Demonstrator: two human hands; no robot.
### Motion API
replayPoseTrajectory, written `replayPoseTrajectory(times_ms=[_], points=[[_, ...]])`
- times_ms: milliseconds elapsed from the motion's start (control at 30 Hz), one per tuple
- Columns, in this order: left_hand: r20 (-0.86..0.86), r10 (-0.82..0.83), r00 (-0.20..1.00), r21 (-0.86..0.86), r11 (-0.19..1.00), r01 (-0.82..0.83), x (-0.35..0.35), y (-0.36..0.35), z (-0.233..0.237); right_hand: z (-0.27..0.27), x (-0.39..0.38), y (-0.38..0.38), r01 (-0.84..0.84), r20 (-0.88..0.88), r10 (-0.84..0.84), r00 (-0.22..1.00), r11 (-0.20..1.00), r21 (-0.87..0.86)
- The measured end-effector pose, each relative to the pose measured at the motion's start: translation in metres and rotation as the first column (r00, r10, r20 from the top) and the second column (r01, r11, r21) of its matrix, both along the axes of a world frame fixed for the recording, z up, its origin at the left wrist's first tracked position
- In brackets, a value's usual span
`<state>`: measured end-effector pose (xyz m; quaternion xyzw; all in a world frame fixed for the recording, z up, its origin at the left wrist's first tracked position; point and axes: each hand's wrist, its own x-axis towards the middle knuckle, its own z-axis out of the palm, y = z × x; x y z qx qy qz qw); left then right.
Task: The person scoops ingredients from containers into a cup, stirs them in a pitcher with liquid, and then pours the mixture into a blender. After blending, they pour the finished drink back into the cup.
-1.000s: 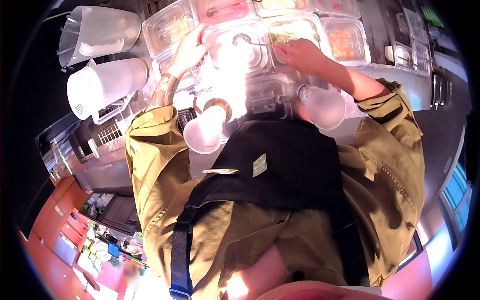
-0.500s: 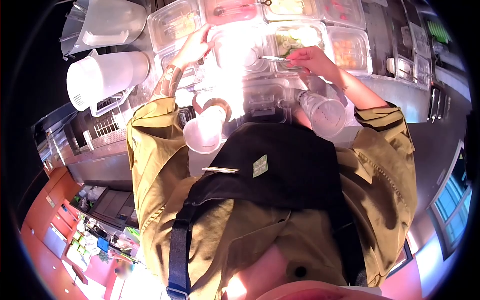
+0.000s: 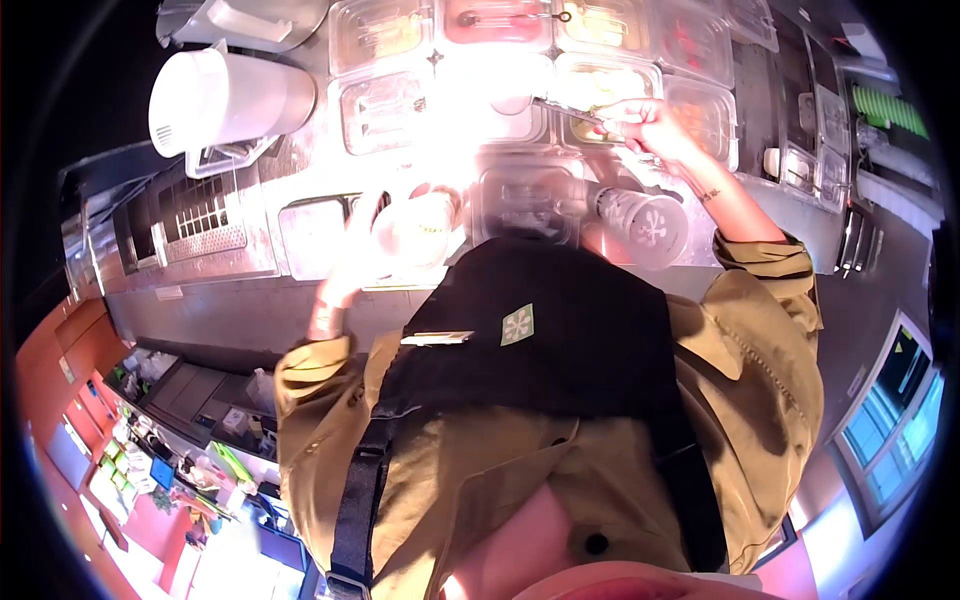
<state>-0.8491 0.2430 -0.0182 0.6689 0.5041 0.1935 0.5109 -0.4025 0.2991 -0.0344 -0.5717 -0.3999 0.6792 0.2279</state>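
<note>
My right hand (image 3: pixel 645 128) is closed round the handle of a metal utensil (image 3: pixel 568 108). The utensil points left over a glare-washed white container (image 3: pixel 520 125), beside a container of green pieces (image 3: pixel 610 75). My left hand (image 3: pixel 358 238) is low on the left, against the side of a clear plastic cup (image 3: pixel 418 228); its fingers are partly lost in glare but look wrapped round the cup. Another clear cup with a white print (image 3: pixel 650 225) lies tilted at the counter's front edge, right of a lidded dark container (image 3: pixel 530 200).
Lidded clear containers (image 3: pixel 375 35) of food stand in rows at the back. A red-filled one (image 3: pixel 495 25) has a utensil across it. A large white pitcher (image 3: pixel 235 100) is at the left, near a metal drain grate (image 3: pixel 205 215). Small containers (image 3: pixel 800 165) stand at the right.
My left hand has come down from the containers to the left cup, which now sits slightly farther up in view. My right hand has shifted slightly right, still holding the utensil.
</note>
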Motion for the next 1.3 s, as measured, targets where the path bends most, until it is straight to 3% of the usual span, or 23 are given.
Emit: replayPoseTrajectory(times_ms=[100,167,233,300,333,433,467,500,567,667,767,800,833,867,900,933,1000,1100,1133,1167,1233,1300], points=[[0.067,0.258,0.964,-0.034,0.966,-0.256,0.039,-0.029,-0.023,0.018,-0.006,-0.001,0.037,-0.022,-0.037,0.999,0.999,-0.027],[-0.029,0.203,0.979,0.161,0.967,-0.195,0.059,-0.021,-0.023,0.031,-0.008,-0.001,0.039,0.01,-0.039,0.999,0.999,0.027],[-0.267,0.029,0.963,0.529,0.84,0.121,0.076,0.003,-0.013,0.053,-0.009,-0.003,0.045,0.008,-0.046,0.999,0.993,0.11],[-0.302,0.013,0.953,0.596,0.783,0.178,0.092,0.016,-0.008,0.085,-0.016,-0.007,0.057,-0.039,-0.049,0.998,0.973,0.222],[-0.299,0.005,0.954,0.613,0.768,0.188,0.101,0.022,-0.005,0.096,-0.019,-0.009,0.026,0.032,-0.041,0.999,0.923,0.385],[-0.213,0.016,0.977,0.597,0.794,0.117,0.125,0.018,-0.002,0.133,-0.036,-0.03,-0.318,0.472,-0.184,0.862,0.528,0.787],[-0.186,0.017,0.982,0.589,0.802,0.098,0.13,0.014,-0.001,0.147,-0.036,-0.033,-0.523,0.577,-0.283,0.766,0.249,0.815],[-0.154,0.016,0.988,0.58,0.811,0.077,0.131,0.008,0.001,0.156,-0.033,-0.037,-0.651,0.644,-0.36,0.675,0.121,0.75],[-0.084,0.011,0.996,0.55,0.834,0.037,0.127,0.001,0.008,0.179,-0.039,-0.042,-0.761,0.603,-0.512,0.611,-0.171,0.626],[0.02,0.045,0.999,0.527,0.849,-0.048,0.118,0.027,0.026,0.198,-0.039,-0.047,-0.839,0.581,-0.627,0.518,-0.243,0.486],[0.041,0.02,0.999,0.491,0.87,-0.037,0.128,0.078,0.039,0.2,-0.036,-0.041,-0.782,0.481,-0.653,0.585,-0.294,0.55],[0.056,0.005,0.998,0.467,0.884,-0.031,0.132,0.086,0.04,0.197,-0.033,-0.043,-0.702,0.502,-0.566,0.653,-0.205,0.682],[0.071,-0.006,0.997,0.438,0.899,-0.026,0.134,0.09,0.041,0.191,-0.032,-0.045,-0.517,0.471,-0.434,0.768,0.015,0.856],[0.096,-0.014,0.995,0.408,0.912,-0.027,0.133,0.088,0.042,0.184,-0.031,-0.048,-0.257,0.33,-0.362,0.872,0.234,0.938],[0.126,-0.014,0.992,0.384,0.923,-0.035,0.13,0.084,0.042,0.184,-0.032,-0.053,-0.012,0.219,-0.318,0.922,0.544,0.839],[0.157,-0.011,0.987,0.351,0.935,-0.046,0.126,0.078,0.042,0.177,-0.023,-0.045,0.056,0.167,-0.255,0.953,0.684,0.727],[0.254,0.009,0.967,0.261,0.962,-0.078,0.113,0.058,0.04,0.159,-0.013,-0.024,0.023,0.19,-0.159,0.969,0.82,0.572],[0.419,0.114,0.901,0.083,0.983,-0.163,0.093,0.024,0.041,0.095,-0.001,0.018,-0.167,0.279,0.069,0.958,0.924,0.345],[0.36,0.126,0.924,0.159,0.968,-0.194,0.088,0.015,0.039,0.068,-0.003,0.031,-0.275,0.292,0.183,0.939,0.91,0.311],[0.249,0.142,0.958,0.278,0.937,-0.212,0.083,0.004,0.038,0.041,-0.01,0.04,-0.352,0.34,0.252,0.906,0.895,0.273],[-0.189,0.262,0.947,0.625,0.775,-0.09,0.078,-0.009,0.034,-0.027,-0.017,0.058,-0.476,0.38,0.359,0.852,0.834,0.279],[-0.277,0.403,0.872,0.483,0.843,-0.236,0.069,-0.037,0.008,-0.069,-0.029,0.065,-0.61,0.439,0.453,0.776,0.717,0.339]])
